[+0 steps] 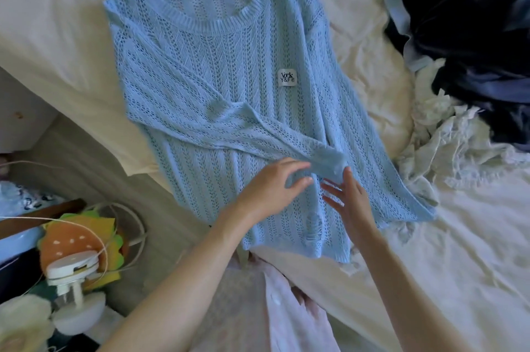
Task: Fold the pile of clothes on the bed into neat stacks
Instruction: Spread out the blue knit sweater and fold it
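A light blue open-knit sweater (pixel 223 88) lies flat on the cream bed (pixel 430 251), neck toward the far side, with a small white label on its chest. One sleeve (pixel 258 136) is folded diagonally across the body, its cuff ending near my hands. My left hand (pixel 269 191) hovers at the cuff with fingers loosely bent, fingertips touching the knit. My right hand (pixel 347 199) is beside it, fingers straight, touching the cuff's end. The other sleeve is hidden.
A pile of dark navy clothes (pixel 473 36) and a crumpled white garment (pixel 447 145) lie at the right. A pink garment (pixel 286 308) sits near my body. Left of the bed is a cluttered nightstand with a burger-shaped plush (pixel 77 242) and a white lamp (pixel 71 271).
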A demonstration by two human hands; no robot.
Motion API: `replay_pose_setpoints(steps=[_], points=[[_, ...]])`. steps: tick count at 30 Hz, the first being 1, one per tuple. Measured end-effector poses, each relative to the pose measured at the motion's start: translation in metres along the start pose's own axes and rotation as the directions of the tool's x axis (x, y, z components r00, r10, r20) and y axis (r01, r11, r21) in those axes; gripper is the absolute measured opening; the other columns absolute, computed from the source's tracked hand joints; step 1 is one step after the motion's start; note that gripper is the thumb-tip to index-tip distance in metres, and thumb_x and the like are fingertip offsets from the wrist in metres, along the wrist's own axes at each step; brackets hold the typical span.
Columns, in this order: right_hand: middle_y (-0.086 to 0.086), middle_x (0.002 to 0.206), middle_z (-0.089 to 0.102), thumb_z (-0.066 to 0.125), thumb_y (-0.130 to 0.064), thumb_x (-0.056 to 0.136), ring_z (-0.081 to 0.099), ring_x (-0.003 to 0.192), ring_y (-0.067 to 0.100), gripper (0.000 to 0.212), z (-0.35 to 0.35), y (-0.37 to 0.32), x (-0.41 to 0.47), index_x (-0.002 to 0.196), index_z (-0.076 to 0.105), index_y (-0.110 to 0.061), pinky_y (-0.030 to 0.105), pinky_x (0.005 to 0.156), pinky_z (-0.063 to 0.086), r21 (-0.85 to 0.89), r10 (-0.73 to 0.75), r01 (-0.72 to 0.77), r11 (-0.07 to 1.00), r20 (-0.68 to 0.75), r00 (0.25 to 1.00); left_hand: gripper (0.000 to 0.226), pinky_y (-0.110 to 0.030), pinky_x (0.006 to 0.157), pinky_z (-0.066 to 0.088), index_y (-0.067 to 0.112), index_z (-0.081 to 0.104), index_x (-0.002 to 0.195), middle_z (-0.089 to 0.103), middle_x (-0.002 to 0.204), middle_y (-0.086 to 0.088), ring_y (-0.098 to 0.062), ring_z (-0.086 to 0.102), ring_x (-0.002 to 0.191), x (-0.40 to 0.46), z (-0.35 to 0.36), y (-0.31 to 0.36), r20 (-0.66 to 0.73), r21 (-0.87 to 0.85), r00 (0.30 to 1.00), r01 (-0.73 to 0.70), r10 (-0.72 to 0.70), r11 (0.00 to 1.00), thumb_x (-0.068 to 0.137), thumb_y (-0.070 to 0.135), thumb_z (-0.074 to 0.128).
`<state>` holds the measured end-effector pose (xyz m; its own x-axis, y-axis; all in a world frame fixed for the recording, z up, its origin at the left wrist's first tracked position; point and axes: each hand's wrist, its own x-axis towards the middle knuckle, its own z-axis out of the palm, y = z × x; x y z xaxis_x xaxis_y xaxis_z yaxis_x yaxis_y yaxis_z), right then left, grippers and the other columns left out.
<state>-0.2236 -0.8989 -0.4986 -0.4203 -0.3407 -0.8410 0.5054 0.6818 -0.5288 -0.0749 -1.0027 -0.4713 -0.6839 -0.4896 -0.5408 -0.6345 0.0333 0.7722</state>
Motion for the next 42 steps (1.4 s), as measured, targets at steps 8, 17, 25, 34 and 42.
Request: replay_pose_setpoints(steps=[8,17,25,34,42], points=[[0.004,0.096,0.057,0.06,-0.05,0.085,0.059,0.088,0.019,0.043,0.01,-0.017,0.032,0.105,0.053,-0.012,0.037,0.08,0.053,-0.05,0.028,-0.035,0.998,-0.129,0.991,0.05,-0.048,0.113,0.022,0.016,0.048,0.137,0.042,0.14,-0.015,-0.031,0.034,0.132,0.0,-0.033,-0.076,-0.33,0.611,0.944,0.216,-0.003,0.762,0.089,0.003,0.057],[0.009,0.097,0.062,0.062,0.0,0.086,0.066,0.081,0.017,0.037,-0.006,-0.027,0.02,0.121,0.05,0.002,0.028,0.071,0.055,0.014,0.013,-0.012,1.0,-0.06,0.998,0.006,-0.051,0.087,0.042,0.0,0.067,0.088,0.058,0.101,-0.019,-0.037,0.055,0.098,0.005,-0.043,-0.078,-0.375,0.627,0.919,0.154,0.123,0.763,0.082,-0.002,0.066],[0.013,0.105,0.061,0.059,-0.024,0.091,0.063,0.085,0.02,0.04,-0.029,0.015,-0.009,0.123,0.053,0.0,0.032,0.081,0.054,-0.361,0.028,-0.075,0.93,-0.136,0.99,0.013,-0.047,0.114,0.023,0.002,0.06,0.099,0.05,0.137,-0.015,-0.031,0.04,0.133,-0.04,-0.034,-0.102,-0.16,0.572,0.983,0.014,0.094,0.82,0.091,-0.002,0.052],[0.012,0.127,0.052,0.064,-0.035,0.087,0.046,0.118,0.031,0.041,0.013,0.02,0.018,0.123,0.06,-0.016,0.046,0.097,0.03,-0.903,-0.452,0.414,-0.112,0.418,0.788,0.049,-0.044,0.118,-0.007,0.02,0.025,0.148,0.004,0.159,-0.002,-0.021,-0.005,0.146,-0.025,-0.026,-0.105,-0.114,0.616,0.993,0.082,-0.015,0.783,0.1,0.023,0.034],[0.005,0.076,0.059,0.054,-0.015,0.094,0.054,0.066,0.02,0.016,0.0,0.019,0.022,0.082,0.063,-0.007,0.039,0.061,0.048,-0.804,-0.529,0.481,0.349,0.255,0.81,0.055,-0.047,0.111,-0.016,0.028,0.008,0.15,-0.012,0.158,-0.003,-0.025,-0.016,0.144,0.012,-0.029,-0.086,-0.095,0.633,0.994,0.104,-0.057,0.767,0.1,0.034,0.029]])
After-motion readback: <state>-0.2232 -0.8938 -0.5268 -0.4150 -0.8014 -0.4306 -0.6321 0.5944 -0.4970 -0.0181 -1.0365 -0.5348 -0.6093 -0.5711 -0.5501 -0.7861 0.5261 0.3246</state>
